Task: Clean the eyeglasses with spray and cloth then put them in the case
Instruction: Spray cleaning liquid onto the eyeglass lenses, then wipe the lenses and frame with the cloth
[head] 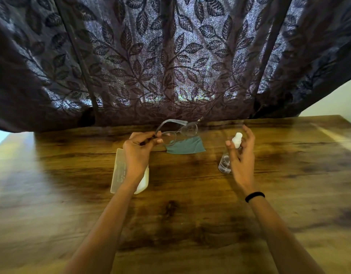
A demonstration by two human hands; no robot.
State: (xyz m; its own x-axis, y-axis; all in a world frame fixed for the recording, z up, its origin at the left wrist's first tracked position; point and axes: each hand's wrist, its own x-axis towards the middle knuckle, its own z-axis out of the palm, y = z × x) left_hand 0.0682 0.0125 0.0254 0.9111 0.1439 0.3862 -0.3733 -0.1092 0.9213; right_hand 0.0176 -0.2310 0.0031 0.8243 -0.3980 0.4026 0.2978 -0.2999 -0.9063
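Counter [190, 214] carries the case [119, 171] beneath the left wrist, the cloth [186, 148] lying flat beyond it, and the spray bottle [225, 164] to the right, with the right hand [242, 155] spread loosely about it and not visibly closed. Eyeglasses [187, 129] are held clear above the cloth, the left hand [138, 151] pinching one temple arm. Judged light, thin and fragile, with lenses that smear readily: hold by temple or rim only.
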